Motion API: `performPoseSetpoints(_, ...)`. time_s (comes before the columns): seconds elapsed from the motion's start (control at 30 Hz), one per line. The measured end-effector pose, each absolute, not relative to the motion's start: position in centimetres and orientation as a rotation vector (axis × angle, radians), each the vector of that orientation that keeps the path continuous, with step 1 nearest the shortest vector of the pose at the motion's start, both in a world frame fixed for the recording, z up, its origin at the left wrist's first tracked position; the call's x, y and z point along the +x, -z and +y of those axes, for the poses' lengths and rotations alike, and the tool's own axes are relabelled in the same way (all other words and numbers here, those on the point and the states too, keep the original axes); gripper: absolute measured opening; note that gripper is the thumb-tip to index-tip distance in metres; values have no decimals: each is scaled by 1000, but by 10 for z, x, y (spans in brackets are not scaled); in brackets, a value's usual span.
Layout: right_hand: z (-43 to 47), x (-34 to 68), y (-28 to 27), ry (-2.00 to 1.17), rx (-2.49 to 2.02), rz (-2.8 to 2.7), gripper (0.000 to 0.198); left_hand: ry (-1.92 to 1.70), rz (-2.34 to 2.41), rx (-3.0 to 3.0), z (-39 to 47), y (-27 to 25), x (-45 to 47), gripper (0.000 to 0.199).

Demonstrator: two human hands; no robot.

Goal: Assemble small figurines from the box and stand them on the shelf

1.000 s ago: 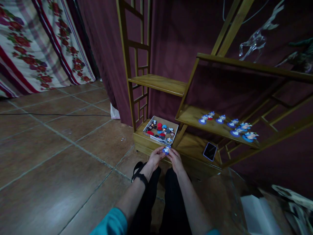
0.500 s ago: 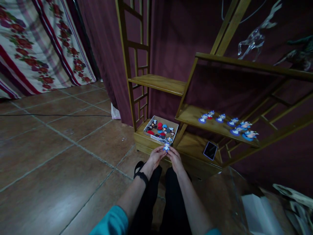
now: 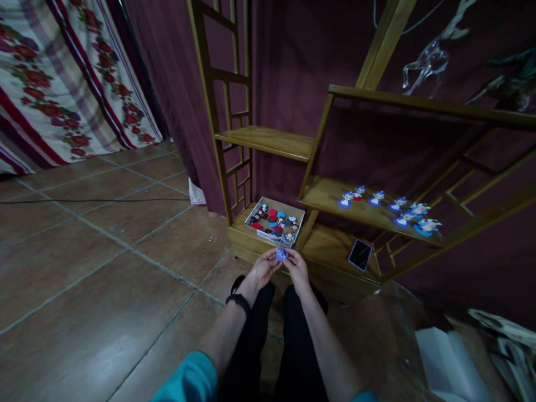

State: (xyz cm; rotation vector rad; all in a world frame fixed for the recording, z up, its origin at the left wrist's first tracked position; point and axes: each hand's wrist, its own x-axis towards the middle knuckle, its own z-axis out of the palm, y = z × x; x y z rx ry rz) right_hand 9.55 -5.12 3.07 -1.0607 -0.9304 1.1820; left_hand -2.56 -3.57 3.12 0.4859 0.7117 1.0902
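- Closest in: two legs in black trousers (image 3: 296,335), both running off the bottom edge, plus one black band (image 3: 238,302) on the left wrist.
- Left hand (image 3: 263,269) and right hand (image 3: 296,269) have their fingertips pinched in on one little figurine (image 3: 282,254), one from each side.
- That figurine's up in the air just in front of the box, purple part turned at the camera. Honestly can't tell which way its face or long axis points; it's tiny and fingers cover the edges.
- One open box (image 3: 285,206) on the low shelf, full of jumbled red, blue and black pieces. They overlap too much for a proper count.
- One dark-screened phone (image 3: 360,255) lying right of it.
- Seven figurines (image 3: 376,198) up on the middle shelf, all standing, the right-hand ones crowded together.
- Top shelf: one clear deer (image 3: 429,58), clipped by the top edge, and a murky dark ornament (image 3: 515,84) cut off at the right.
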Motion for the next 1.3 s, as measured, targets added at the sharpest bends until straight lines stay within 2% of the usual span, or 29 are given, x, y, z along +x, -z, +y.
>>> performPoseSetpoints(0.23, -52, 92, -27, -1078, -1074, -1029, 32, -1097, 703, 515, -35, -32, -24, 38)
performPoseSetpoints(0.67, -39, 100, -12, -1133, -1149, -887, 25, -1146, 759, 548, -32, -26, -18, 40)
performPoseSetpoints(1.03, -40, 103, -9, -1189, -1160, -922, 32, -1141, 811, 646, -35, -28, -17, 47)
performPoseSetpoints(1.3, -41, 101, -13, -1150, -1127, -1015, 32, -1335, 991, 942, -33, -17, -7, 36)
